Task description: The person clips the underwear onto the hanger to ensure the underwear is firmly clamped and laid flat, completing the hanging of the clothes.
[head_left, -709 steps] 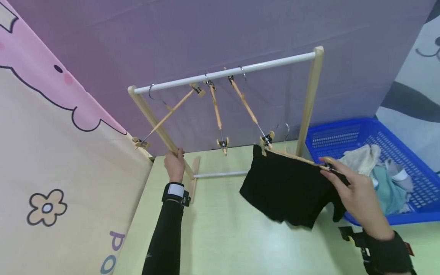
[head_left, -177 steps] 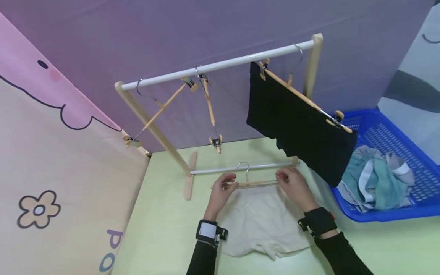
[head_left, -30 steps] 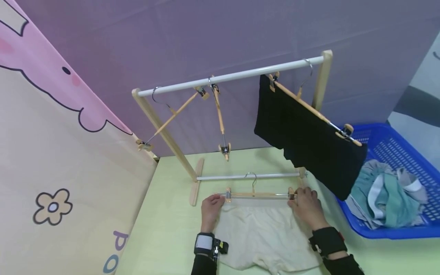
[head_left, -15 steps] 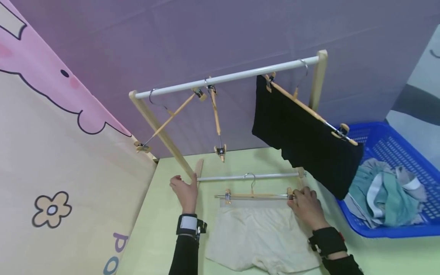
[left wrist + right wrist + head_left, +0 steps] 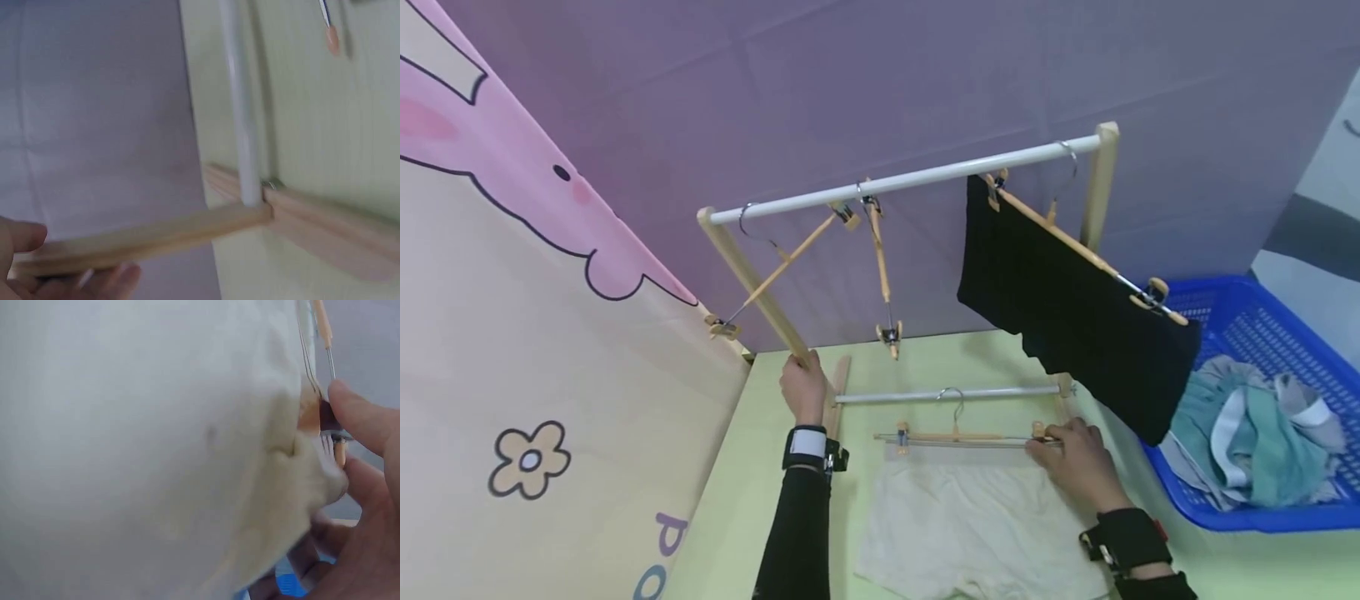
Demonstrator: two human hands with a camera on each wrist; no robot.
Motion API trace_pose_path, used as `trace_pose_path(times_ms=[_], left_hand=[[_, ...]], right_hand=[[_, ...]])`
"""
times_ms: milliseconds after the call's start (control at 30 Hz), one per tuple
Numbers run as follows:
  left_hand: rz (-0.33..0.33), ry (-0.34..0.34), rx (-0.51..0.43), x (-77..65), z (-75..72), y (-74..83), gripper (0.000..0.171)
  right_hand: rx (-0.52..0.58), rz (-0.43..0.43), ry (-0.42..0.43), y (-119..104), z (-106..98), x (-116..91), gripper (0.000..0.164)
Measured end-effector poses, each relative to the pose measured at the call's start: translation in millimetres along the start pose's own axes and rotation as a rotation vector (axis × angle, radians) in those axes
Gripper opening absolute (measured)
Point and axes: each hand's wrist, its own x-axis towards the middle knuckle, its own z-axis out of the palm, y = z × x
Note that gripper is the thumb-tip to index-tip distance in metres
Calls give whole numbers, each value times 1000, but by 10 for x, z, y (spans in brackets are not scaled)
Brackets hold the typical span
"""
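My left hand [image 5: 803,390] grips the left wooden post [image 5: 752,287] of a small clothes rack; the left wrist view shows thumb and fingers on opposite sides of that post [image 5: 156,237]. At the right end of a clip hanger [image 5: 977,438], my right hand [image 5: 1078,462] pinches by the clip. Cream shorts [image 5: 970,525] hang from this hanger's clips, spread toward me with the waistband [image 5: 970,454] at the bar. In the right wrist view the cream cloth [image 5: 156,437] fills most of the frame, thumb and finger at the clip [image 5: 330,415].
Black shorts [image 5: 1067,317] hang at the right of the rack's white top rail [image 5: 940,172]. Two bare clip hangers [image 5: 882,267] hang further left. A blue basket [image 5: 1262,521] with teal and grey clothes [image 5: 1262,442] stands right. A lower rail [image 5: 887,398] joins the rack's feet.
My left hand has left the hanger's left end, moved up and left, and taken hold of the rack's post. My right hand stays at the right clip. Earlier, the black shorts were hung on the rail.
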Motion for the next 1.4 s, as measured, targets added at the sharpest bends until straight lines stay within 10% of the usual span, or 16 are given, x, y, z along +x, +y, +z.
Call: trace_pose_path(times_ms=[533, 1067, 1400], left_hand=[[93, -78, 113, 116, -58, -99, 34], [101, -79, 68, 158, -12, -152, 32], [121, -85, 60, 144, -26, -149, 31]], right_hand=[[312, -4, 56, -188, -129, -110, 34], [191, -281, 622, -926, -761, -514, 26], [192, -503, 821, -1147, -991, -579, 33]])
